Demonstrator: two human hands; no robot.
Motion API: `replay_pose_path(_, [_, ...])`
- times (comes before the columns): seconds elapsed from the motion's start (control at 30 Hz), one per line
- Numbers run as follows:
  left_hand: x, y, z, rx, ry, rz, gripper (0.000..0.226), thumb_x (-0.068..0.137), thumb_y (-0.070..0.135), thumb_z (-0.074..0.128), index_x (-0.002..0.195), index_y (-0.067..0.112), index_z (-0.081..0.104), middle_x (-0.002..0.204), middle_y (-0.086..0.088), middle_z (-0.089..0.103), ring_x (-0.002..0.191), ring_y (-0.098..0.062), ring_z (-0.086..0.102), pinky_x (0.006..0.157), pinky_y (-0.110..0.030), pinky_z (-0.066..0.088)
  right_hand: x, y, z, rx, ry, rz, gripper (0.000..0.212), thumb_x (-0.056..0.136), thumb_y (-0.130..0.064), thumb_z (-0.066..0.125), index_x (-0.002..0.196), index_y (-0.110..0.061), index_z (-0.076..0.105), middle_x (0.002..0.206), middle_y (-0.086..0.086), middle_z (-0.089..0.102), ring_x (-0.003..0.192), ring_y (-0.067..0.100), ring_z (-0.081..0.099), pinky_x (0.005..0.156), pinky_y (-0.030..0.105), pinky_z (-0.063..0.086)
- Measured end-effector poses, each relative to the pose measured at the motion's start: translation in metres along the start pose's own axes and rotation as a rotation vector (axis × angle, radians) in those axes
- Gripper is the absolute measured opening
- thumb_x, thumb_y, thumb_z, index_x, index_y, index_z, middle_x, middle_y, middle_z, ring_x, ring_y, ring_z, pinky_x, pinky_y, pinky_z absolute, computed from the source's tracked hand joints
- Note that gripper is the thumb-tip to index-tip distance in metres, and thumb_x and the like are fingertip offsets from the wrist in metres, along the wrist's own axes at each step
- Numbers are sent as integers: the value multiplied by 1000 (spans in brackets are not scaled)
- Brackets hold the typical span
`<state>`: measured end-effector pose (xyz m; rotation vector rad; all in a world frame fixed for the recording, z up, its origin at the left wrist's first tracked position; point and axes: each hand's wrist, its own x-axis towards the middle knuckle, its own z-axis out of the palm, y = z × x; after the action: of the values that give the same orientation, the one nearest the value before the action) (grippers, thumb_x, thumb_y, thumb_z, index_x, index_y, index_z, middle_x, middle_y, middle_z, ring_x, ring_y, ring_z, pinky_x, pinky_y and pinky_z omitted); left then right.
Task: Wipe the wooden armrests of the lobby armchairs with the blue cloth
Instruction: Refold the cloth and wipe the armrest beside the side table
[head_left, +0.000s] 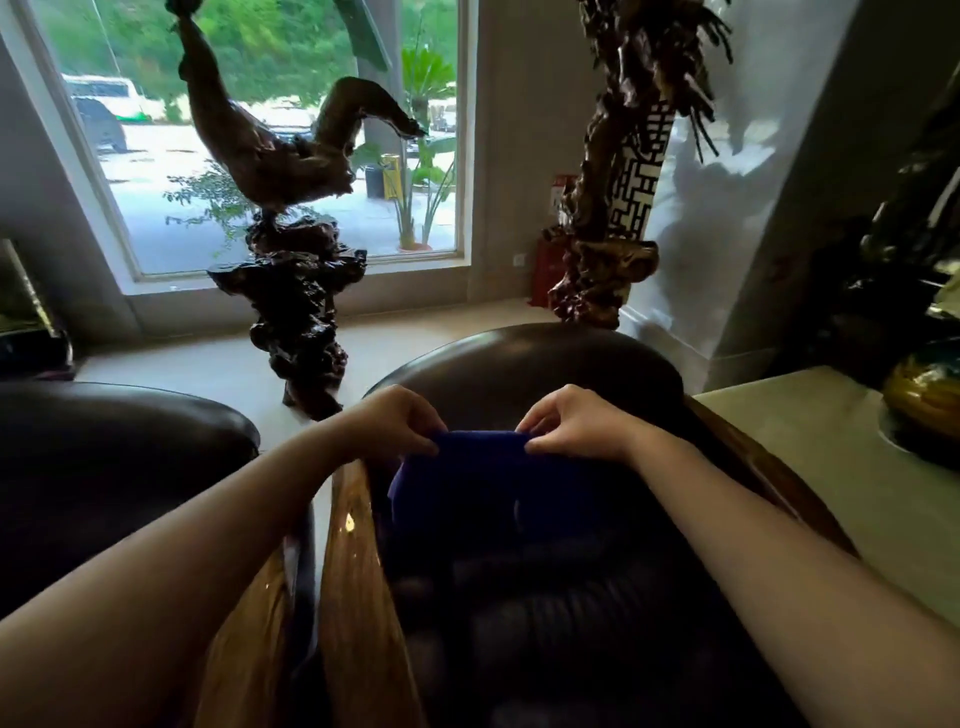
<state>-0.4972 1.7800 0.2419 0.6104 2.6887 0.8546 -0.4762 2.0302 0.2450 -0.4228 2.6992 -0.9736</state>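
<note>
- Two bare forearms are stretched forward from the bottom corners over the seat of a dark brown leather armchair with a rounded back.
- At the chair's back edge, the left hand is curled, its fingertips pinched shut on the top left corner of a deep blue folded cloth.
- The right hand is held opposite, fingers likewise closed on the cloth's top right corner.
- The cloth is hung between both hands, draped down over the seat cushion, just beside the glossy golden-brown wooden armrest along the chair's left edge.
- A second dark leather armchair is seen to the left.
- A gnarled dark root-wood sculpture is stood on the floor behind, before a tall white-framed window.
</note>
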Motion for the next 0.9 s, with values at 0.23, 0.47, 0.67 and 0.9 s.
replay_pose_path(0.23, [21,122,41,39,-114,132,20,75,2,67,93,11,71,74,1,67,61,-6,56,65,-22,46,-110,56,-60,40,106,67,18,78,-15,70,96,-18,70,97,7,73,85,14,70,76,35,59])
replay_pose_path(0.47, [83,261,125,79,-147,240,22,75,6,69,95,12,72,73,3,68,60,0,59,64,-14,50,-208,164,-150,53,177,120,17,77,-11,70,85,-26,71,87,0,74,79,7,70,69,23,57])
replay_pose_path(0.67, [144,349,194,7,-130,247,19,73,6,70,87,19,73,60,14,67,55,3,61,56,-11,48,-264,252,-222,39,205,142,17,76,-14,70,82,-30,69,84,-5,72,78,4,69,58,14,52])
replay_pose_path(0.9, [217,412,260,8,-178,217,20,74,10,70,81,29,71,60,14,67,57,0,63,54,-12,49,-276,359,-271,62,197,175,17,77,-15,69,92,-24,70,92,0,72,83,9,68,64,19,54])
